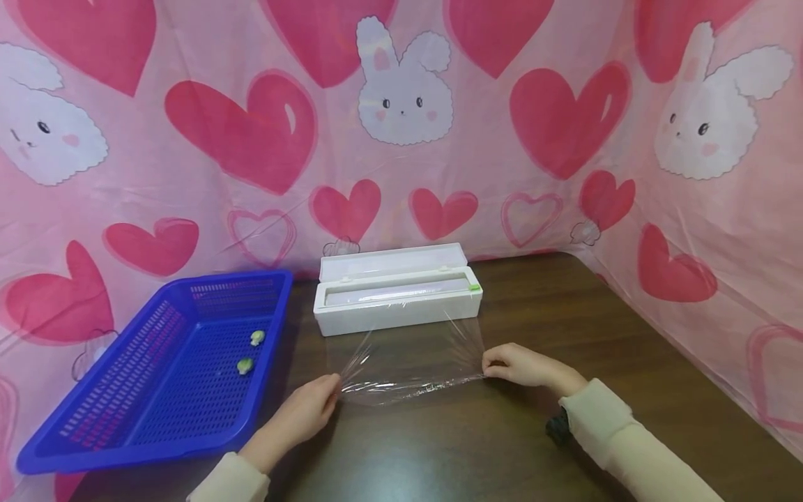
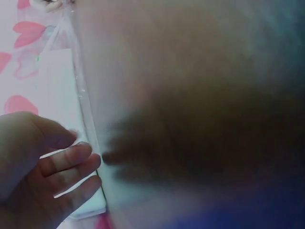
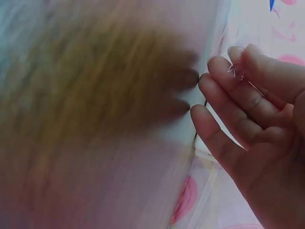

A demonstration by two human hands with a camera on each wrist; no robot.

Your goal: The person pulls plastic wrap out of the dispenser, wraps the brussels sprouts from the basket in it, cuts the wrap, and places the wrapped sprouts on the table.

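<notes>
Brown table [image 1: 552, 307], clear film [image 1: 408, 359] above it between both hands [image 1: 307, 406] [image 1: 525, 365].

Between left hand [image 1: 309, 404] and right hand [image 1: 522, 365], glossy, see-through plastic film [image 1: 409, 388]. Beyond them, smooth plastic box [image 1: 399, 311]; beneath, softly shiny wood-grain table [image 1: 564, 314]

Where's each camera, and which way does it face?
Head: on the head, facing forward and down at the white box, plastic film and blue basket; left hand and right hand show.
Left wrist: worn there, facing the white box; left hand shows.
Right wrist: worn there, facing the plastic film; right hand shows.
Head and left-wrist views share the white box and left hand.
</notes>
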